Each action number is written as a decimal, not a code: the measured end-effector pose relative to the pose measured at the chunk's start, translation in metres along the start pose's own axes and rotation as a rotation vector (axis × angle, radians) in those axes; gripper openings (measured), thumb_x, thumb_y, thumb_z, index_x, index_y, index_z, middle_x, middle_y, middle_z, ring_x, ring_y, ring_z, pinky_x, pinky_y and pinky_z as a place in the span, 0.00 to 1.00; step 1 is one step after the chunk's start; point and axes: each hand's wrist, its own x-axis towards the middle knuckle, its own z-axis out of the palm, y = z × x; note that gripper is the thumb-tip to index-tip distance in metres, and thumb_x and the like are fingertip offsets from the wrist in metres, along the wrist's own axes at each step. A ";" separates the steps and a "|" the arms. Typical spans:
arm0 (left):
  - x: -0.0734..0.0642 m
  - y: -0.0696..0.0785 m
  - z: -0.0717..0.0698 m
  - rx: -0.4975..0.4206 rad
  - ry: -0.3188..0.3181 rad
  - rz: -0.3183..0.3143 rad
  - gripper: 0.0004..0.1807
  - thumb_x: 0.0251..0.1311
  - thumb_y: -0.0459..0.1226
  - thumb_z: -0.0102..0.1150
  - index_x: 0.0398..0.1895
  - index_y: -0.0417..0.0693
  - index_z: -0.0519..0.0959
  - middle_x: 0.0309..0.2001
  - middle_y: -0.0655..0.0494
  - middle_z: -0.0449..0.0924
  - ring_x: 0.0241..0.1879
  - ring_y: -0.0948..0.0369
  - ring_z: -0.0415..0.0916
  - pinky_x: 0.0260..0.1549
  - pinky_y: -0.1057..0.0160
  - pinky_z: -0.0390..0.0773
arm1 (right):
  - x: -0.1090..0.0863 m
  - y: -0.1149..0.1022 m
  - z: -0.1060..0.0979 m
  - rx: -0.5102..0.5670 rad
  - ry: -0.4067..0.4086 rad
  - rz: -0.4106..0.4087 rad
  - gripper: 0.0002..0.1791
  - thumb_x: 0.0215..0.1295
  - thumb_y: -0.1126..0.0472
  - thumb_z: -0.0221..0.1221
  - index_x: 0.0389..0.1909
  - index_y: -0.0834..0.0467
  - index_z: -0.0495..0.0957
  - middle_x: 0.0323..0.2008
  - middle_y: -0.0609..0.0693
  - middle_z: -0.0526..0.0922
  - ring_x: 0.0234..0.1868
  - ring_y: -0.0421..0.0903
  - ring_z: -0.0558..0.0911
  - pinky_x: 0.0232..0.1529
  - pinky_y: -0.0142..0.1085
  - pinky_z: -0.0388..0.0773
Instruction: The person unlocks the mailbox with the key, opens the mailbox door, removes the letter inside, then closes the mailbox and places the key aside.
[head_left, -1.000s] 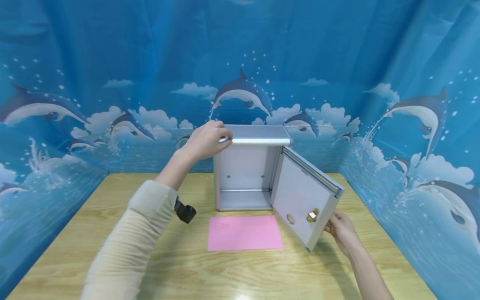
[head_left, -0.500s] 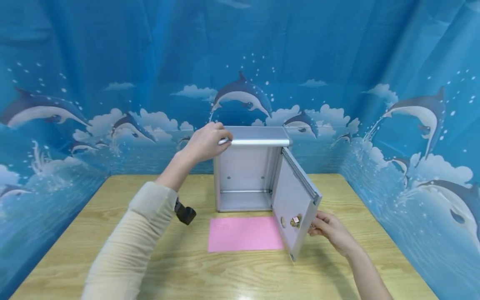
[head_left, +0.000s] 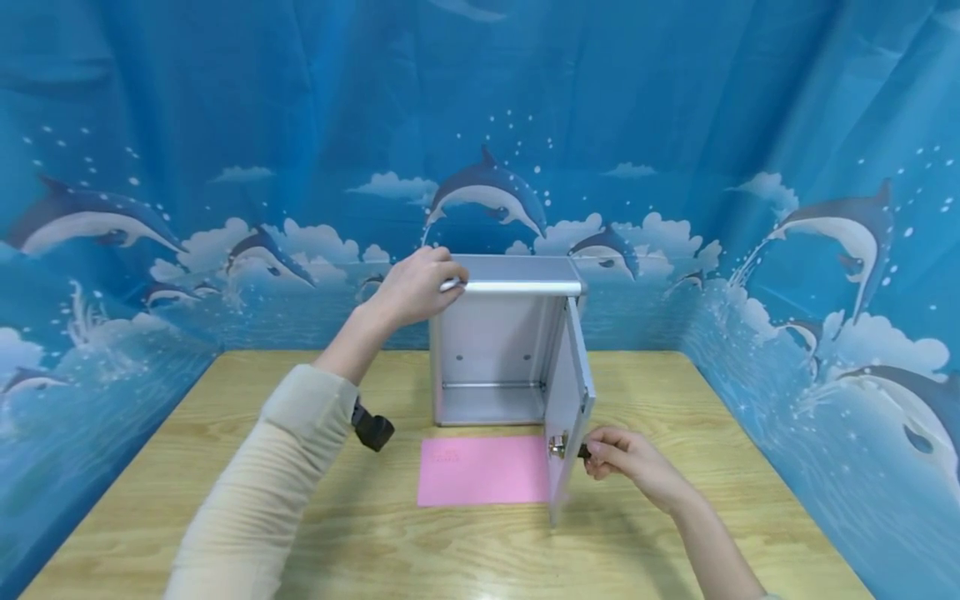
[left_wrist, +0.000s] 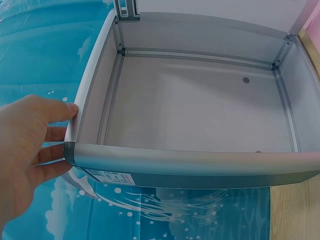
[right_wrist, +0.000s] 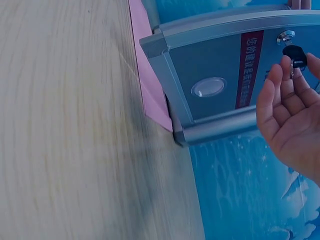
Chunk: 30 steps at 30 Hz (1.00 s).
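A silver metal suggestion box (head_left: 517,268) stands on the table with its front door ajar. My left hand (head_left: 415,286) grips the box's top left corner, thumb on the front edge and fingers around the end in the left wrist view. The door (right_wrist: 215,65) swings out from the right side, carrying a round window and a red strip of lettering. My right hand (head_left: 633,462) pinches a black-headed key (right_wrist: 296,56) at the lock (right_wrist: 286,36) on the door's outer face. The brass lock body (head_left: 557,446) shows on the inner face.
A pink paper (head_left: 480,471) with faint red print lies on the wooden table (head_left: 360,533) in front of the box, partly behind the door. A black wrist device (head_left: 372,429) hangs under the left forearm. A blue dolphin curtain (head_left: 300,150) surrounds the table.
The door has swung inward to the left, and my right hand has moved left along with it. The left hand stays on the box's corner.
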 end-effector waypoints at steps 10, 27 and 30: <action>-0.001 0.000 0.000 -0.002 0.005 0.007 0.10 0.63 0.39 0.56 0.44 0.48 0.82 0.39 0.52 0.75 0.38 0.55 0.68 0.37 0.58 0.71 | 0.012 -0.005 0.017 0.000 -0.032 0.037 0.17 0.69 0.63 0.49 0.42 0.78 0.70 0.31 0.53 0.78 0.32 0.40 0.78 0.35 0.34 0.79; -0.002 -0.001 0.002 -0.017 0.016 0.017 0.09 0.62 0.38 0.56 0.43 0.48 0.82 0.38 0.52 0.75 0.37 0.55 0.68 0.37 0.57 0.70 | 0.040 -0.009 0.052 0.034 -0.034 0.054 0.18 0.69 0.61 0.49 0.44 0.75 0.68 0.31 0.53 0.76 0.31 0.42 0.78 0.34 0.37 0.79; -0.002 -0.002 0.002 -0.018 0.018 0.015 0.10 0.62 0.38 0.56 0.43 0.48 0.82 0.39 0.52 0.75 0.37 0.55 0.68 0.37 0.58 0.70 | 0.045 -0.011 0.058 0.046 -0.017 0.066 0.18 0.69 0.61 0.50 0.45 0.76 0.68 0.31 0.55 0.77 0.31 0.42 0.78 0.34 0.37 0.79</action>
